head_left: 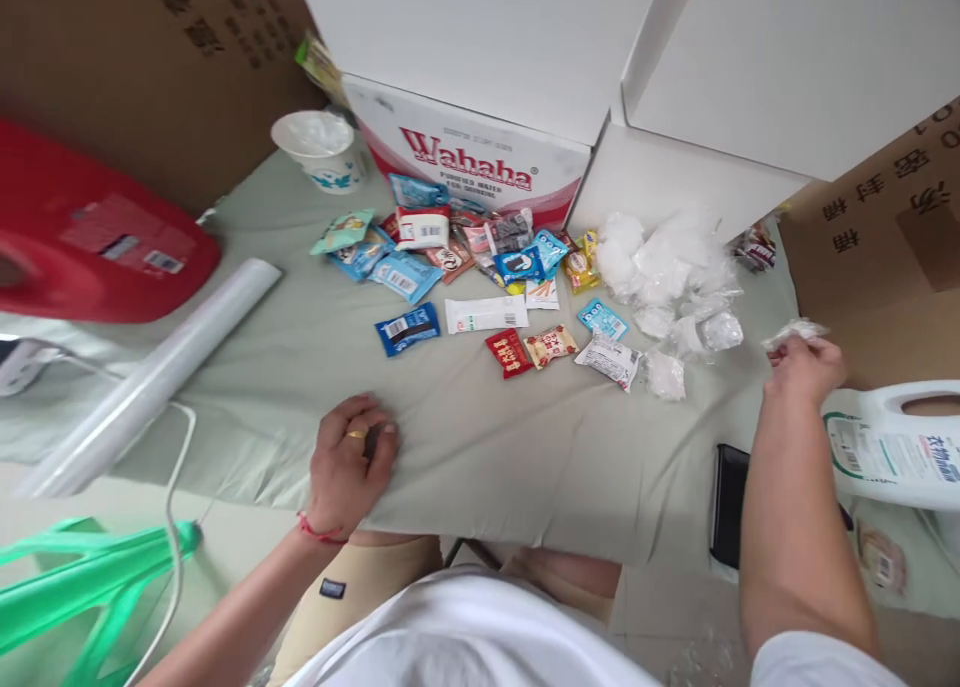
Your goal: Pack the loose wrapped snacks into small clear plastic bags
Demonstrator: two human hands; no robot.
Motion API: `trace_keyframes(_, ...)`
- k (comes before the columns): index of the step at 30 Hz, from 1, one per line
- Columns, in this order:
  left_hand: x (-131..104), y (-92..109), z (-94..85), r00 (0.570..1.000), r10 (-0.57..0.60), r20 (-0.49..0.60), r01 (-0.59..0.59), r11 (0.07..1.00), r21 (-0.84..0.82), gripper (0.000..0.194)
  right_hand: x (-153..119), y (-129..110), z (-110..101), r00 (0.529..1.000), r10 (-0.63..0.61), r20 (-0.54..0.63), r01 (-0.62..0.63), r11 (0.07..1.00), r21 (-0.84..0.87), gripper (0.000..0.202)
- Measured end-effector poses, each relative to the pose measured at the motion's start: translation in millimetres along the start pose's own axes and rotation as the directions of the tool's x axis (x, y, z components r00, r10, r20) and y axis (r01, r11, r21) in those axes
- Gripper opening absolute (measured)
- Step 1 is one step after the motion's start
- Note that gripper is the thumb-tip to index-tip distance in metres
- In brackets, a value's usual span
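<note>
My left hand [351, 462] rests near the table's front edge, fingers curled around a small dark item that is mostly hidden. At the right, my right hand [806, 367] pinches a clear, whitish plastic-wrapped piece [796, 331]. Left of that hand lies a heap of white plastic-wrapped pieces [667, 262]. Colourful snack packets [405, 275] are piled at the back middle. Nearer to me are a dark blue packet [407, 329], a white packet [486, 314], a red packet [509, 353], a cream packet [550, 346] and a grey-white packet [607, 359].
A white Wahaha box [469, 157] stands behind the packets, beside a paper cup [319, 152]. On the left are a red jug [97, 232] and a plastic film roll [157, 377]. A black flat object [728, 507] and a white detergent bottle [892, 442] lie at right.
</note>
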State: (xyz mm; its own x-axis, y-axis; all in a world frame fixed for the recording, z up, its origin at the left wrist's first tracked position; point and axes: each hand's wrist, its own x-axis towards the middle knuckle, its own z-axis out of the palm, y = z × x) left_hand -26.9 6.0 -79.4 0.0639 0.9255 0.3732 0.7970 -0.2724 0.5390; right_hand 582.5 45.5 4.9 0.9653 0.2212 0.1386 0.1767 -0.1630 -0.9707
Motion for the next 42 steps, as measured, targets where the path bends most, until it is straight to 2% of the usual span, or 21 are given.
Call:
trace_keyframes(2, -2.9, 12.5, -3.4, 0.993, -0.102, -0.053, 0.095, 0.988, -0.121, 0.014, -69.7, -8.4, -8.1, 0.996, 0.013, 0.093, -0.029, 0.985, 0.172, 0.019)
trace_keyframes(3, -4.4, 22.0, -4.5, 0.985, -0.167, -0.033, 0.157, 0.966, -0.205, 0.015, -111.3, -11.4, -11.4, 0.973, 0.011, 0.230, -0.071, 0.965, 0.254, 0.023)
trace_keyframes(4, -5.7, 33.2, -5.1, 0.973, -0.228, 0.037, 0.228, 0.924, -0.306, 0.018, -155.2, -13.5, -13.9, 0.918, 0.021, 0.395, -0.142, 0.949, 0.280, 0.027)
trace_keyframes(6, -7.1, 58.5, -4.1, 0.885, -0.349, 0.308, 0.464, 0.712, -0.528, 0.031, -241.3, -14.7, -16.4, 0.703, 0.069, 0.708, -0.273, 0.945, 0.179, 0.031)
trace_keyframes(8, -6.2, 81.1, -0.9, 0.745, -0.288, 0.601, 0.666, 0.362, -0.652, 0.046, -311.2, -13.2, -15.9, 0.483, 0.094, 0.871, -0.281, 0.958, 0.053, 0.032)
trace_keyframes(9, -5.1, 89.2, 1.0, 0.666, -0.213, 0.715, 0.746, 0.179, -0.641, 0.053, -336.9, -12.2, -15.3, 0.407, 0.085, 0.910, -0.241, 0.970, 0.017, 0.032)
trace_keyframes(10, -3.7, 94.5, 2.5, 0.600, -0.140, 0.787, 0.798, 0.047, -0.600, 0.056, -356.0, -11.5, -14.8, 0.356, 0.059, 0.933, -0.177, 0.984, 0.005, 0.031)
trace_keyframes(12, -1.6, 96.7, 3.3, 0.556, -0.092, 0.826, 0.824, -0.070, -0.563, 0.051, -377.4, -12.2, -15.1, 0.321, -0.028, 0.947, -0.022, 0.999, 0.038, 0.027)
trace_keyframes(15, -2.3, 86.8, -3.3, 0.585, -0.158, 0.796, 0.782, -0.150, -0.605, 0.044, -385.0, -19.3, -19.9, 0.311, -0.148, 0.939, 0.131, 0.985, 0.112, 0.022)
trace_keyframes(18, -5.9, 73.6, -15.3, 0.579, -0.096, 0.810, 0.775, -0.246, -0.583, 0.042, -387.0, -27.4, -28.3, 0.269, -0.177, 0.947, 0.160, 0.977, 0.137, 0.024)
trace_keyframes(19, -6.7, 69.4, -19.1, 0.576, -0.071, 0.815, 0.777, -0.264, -0.572, 0.041, -388.2, -28.9, -31.1, 0.268, -0.179, 0.947, 0.158, 0.977, 0.140, 0.024)
trace_keyframes(21, -7.0, 60.6, -25.2, 0.576, -0.075, 0.814, 0.768, -0.292, -0.570, 0.039, -391.0, -30.0, -35.5, 0.305, -0.178, 0.936, 0.132, 0.981, 0.143, 0.025)
trace_keyframes(24, -6.5, 47.4, -31.2, 0.586, -0.172, 0.792, 0.730, -0.311, -0.608, 0.041, -396.3, -29.9, -38.9, 0.369, -0.168, 0.914, 0.087, 0.986, 0.145, 0.024)
trace_keyframes(26, -7.5, 40.8, -34.2, 0.597, -0.216, 0.773, 0.713, -0.300, -0.634, 0.044, -401.3, -30.9, -39.5, 0.366, -0.134, 0.921, 0.035, 0.991, 0.130, 0.025)
trace_keyframes(30, -6.9, 31.8, -37.1, 0.662, -0.249, 0.707, 0.701, -0.127, -0.701, 0.042, -406.9, -32.9, -38.2, 0.380, 0.040, 0.924, -0.268, 0.961, 0.068, 0.032)
trace_keyframes(32, 4.9, 22.8, -36.7, 0.705, -0.321, 0.632, 0.673, 0.022, -0.739, 0.037, -399.3, -29.1, -37.8, 0.455, 0.096, 0.886, -0.341, 0.937, 0.073, 0.039)
trace_keyframes(34, 31.4, 6.6, -35.4, 0.756, -0.431, 0.492, 0.612, 0.201, -0.765, 0.030, -383.0, -19.5, -39.5, 0.599, 0.091, 0.796, -0.250, 0.965, 0.077, 0.047)
trace_keyframes(36, 73.6, -15.9, -33.3, 0.800, -0.530, 0.282, 0.535, 0.417, -0.735, 0.023, -362.1, -4.5, -44.5, 0.740, 0.029, 0.672, -0.006, 0.999, -0.037, 0.052)
trace_keyframes(37, 99.5, -28.5, -31.6, 0.813, -0.559, 0.161, 0.503, 0.536, -0.678, 0.021, -352.1, 4.3, -48.1, 0.779, -0.018, 0.627, 0.143, 0.979, -0.149, 0.055)
trace_keyframes(39, 156.5, -53.9, -26.6, 0.814, -0.579, -0.048, 0.469, 0.704, -0.533, 0.018, -336.4, 21.8, -56.1, 0.793, -0.112, 0.599, 0.395, 0.843, -0.366, 0.060)
trace_keyframes(42, 241.8, -87.4, -14.8, 0.852, -0.501, -0.150, 0.429, 0.834, -0.347, 0.011, -326.7, 43.1, -66.0, 0.744, -0.176, 0.644, 0.558, 0.693, -0.456, 0.061)
